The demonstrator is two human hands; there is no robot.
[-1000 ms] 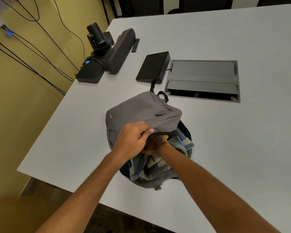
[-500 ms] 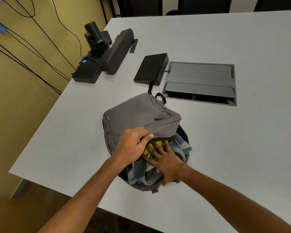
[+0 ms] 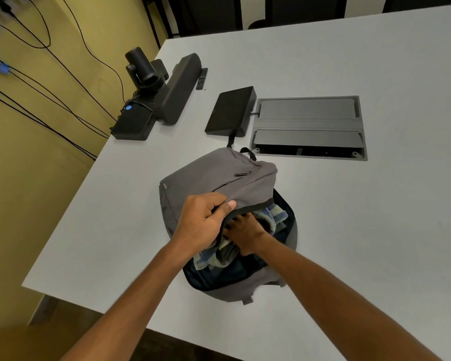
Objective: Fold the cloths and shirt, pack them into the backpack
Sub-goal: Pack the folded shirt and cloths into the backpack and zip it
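Note:
A grey backpack lies on the white table with its main compartment unzipped toward me. My left hand grips the edge of the front flap and holds it lifted. Under that flap my right hand reaches into the opening and presses on blue-and-cream checked cloths inside; its fingertips are hidden by the flap. More of the checked fabric shows at the right of the opening.
A black box and a grey recessed cable hatch lie just beyond the backpack. A black camera with a speaker bar stands at the far left edge. The table's near edge runs below my forearms.
My right hand has pushed from lying flat on the cloths to deeper under the flap. The cloths sit lower inside, and the yellow item is no longer visible. My left hand has raised the flap.

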